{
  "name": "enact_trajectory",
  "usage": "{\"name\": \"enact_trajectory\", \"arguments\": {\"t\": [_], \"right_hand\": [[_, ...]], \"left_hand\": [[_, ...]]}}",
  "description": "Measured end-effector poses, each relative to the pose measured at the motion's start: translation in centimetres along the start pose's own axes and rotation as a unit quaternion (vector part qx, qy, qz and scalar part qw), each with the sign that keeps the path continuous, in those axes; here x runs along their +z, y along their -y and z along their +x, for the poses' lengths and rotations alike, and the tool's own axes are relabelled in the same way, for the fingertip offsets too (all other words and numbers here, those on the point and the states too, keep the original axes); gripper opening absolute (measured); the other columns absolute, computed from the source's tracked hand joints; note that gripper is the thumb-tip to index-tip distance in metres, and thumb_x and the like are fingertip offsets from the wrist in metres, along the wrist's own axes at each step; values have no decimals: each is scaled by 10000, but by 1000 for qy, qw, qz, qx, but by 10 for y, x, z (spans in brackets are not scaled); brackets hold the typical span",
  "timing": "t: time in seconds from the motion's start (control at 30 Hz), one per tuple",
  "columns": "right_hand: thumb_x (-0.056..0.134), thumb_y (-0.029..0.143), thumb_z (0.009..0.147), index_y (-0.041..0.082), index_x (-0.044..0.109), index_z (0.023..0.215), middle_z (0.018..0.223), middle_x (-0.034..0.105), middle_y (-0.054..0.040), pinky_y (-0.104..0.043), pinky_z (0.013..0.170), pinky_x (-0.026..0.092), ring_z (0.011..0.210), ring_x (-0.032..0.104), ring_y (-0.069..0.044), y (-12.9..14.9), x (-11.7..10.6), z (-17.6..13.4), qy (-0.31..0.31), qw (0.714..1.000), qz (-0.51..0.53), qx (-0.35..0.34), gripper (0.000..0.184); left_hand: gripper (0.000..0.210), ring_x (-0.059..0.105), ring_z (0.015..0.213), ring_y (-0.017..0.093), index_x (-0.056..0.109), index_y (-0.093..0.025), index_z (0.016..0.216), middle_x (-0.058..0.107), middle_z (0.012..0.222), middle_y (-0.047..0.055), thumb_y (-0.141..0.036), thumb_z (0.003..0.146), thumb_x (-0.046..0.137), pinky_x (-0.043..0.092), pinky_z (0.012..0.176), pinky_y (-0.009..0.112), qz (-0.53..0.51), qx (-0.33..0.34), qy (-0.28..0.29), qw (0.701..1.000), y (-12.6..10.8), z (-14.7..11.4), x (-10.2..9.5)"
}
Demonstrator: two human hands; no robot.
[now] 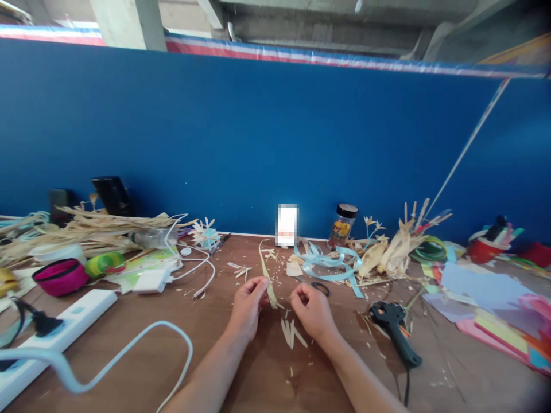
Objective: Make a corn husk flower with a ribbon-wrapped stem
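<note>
Power strip (pixel 88 304): lay at left, black plug (pixel 46 324) seated
Jar (pixel 342 228): stood near blue partition (pixel 258 132)
Red container (pixel 484 251): held pens (pixel 508 235), far right

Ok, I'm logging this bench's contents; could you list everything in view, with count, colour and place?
husk strip: one, pale green, table centre
husk scraps: many, pale, table centre
dried husks: heap, tan, back left
husk bundle: one, tan, back right
ribbon: count unclear, light blue, back centre
jar: one, clear, black-lidded, back right
glue gun: one, black, right
papers: several, multicoloured, far right
cup: one, red, back right
power strip: one, white, front left
cables: several, white, left
adapter box: one, white, left
round item: one, magenta, left
blurred item: one, white, back centre
table: one, brown, beneath
partition: one, blue, behind
left hand: one, bare, pinching husk strip
right hand: one, bare, beside it
</note>
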State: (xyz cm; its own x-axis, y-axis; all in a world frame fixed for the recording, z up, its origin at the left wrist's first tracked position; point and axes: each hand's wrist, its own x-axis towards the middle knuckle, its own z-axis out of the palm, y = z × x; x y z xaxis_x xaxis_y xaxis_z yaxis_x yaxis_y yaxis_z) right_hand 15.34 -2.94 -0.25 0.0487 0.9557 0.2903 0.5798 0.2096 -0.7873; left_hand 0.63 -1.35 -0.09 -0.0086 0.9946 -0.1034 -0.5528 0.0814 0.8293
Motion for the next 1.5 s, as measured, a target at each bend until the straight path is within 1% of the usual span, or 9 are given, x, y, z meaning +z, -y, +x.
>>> {"name": "enact_trajectory", "arguments": {"t": [0.13,0.3,0.5,0.63,0.83,1.0,1.17,1.37,1.5], "right_hand": [[454,308,745,193,523,603,477,503,33,-217,475,305,452,442,-114,-3,-2,0,-40,995,-87,14,196],[424,129,693,192,572,786,757,611,-15,-239,647,390,687,547,-151,-4,-1,1,-61,997,-33,-31,186],[419,258,793,169,555,913,743,619,-23,-222,577,418,635,552,-140,10,4,-3,61,989,130,-22,202],[491,304,766,157,577,783,673,620,-11,-207,582,417,620,557,-125,16,9,-8,130,974,182,-30,171],[548,393,710,153,541,686,579,620,-8,-191,451,385,448,513,-91,12,10,-6,137,960,234,72,241],[575,371,694,152,533,710,612,627,-12,-194,476,405,476,521,-88,9,11,-4,160,943,278,90,224],[555,375,719,148,526,707,577,611,1,-158,416,341,433,477,-62,4,13,-4,145,943,280,108,229],[577,412,691,141,524,698,598,621,-6,-163,424,361,462,505,-73,6,12,-2,114,931,316,145,276],[592,419,679,139,526,709,626,629,-15,-170,436,372,487,525,-83,6,12,-2,117,926,328,145,289]], "left_hand": [[250,434,411,21,581,-131,724,469,480,-68,-309,589,693,376,424,121,10,-16,-28,999,0,1,-1],[260,459,435,30,591,-122,736,495,500,-50,-293,576,705,397,431,122,18,-17,-41,999,0,-1,0],[244,470,454,38,595,-120,727,515,519,-38,-286,582,699,413,443,128,18,-9,-24,1000,0,-1,1],[254,474,459,43,594,-118,720,529,519,-32,-301,577,697,409,449,134,34,-3,-28,999,2,-2,0],[253,425,426,27,582,-130,690,493,486,-62,-320,569,697,356,427,119,38,28,-48,998,4,-3,0],[260,426,442,34,577,-134,700,488,504,-63,-322,569,699,359,435,129,31,45,-64,996,4,-1,-1],[251,432,455,31,583,-132,719,499,525,-55,-309,582,696,368,440,125,25,43,-61,997,2,0,-1],[326,495,514,50,635,-129,848,623,777,43,-373,632,644,412,471,156,79,-2,-12,997,2,-5,3],[381,511,516,67,620,-141,916,620,711,26,-341,597,678,401,468,163,118,-2,13,993,6,-6,2]]}}
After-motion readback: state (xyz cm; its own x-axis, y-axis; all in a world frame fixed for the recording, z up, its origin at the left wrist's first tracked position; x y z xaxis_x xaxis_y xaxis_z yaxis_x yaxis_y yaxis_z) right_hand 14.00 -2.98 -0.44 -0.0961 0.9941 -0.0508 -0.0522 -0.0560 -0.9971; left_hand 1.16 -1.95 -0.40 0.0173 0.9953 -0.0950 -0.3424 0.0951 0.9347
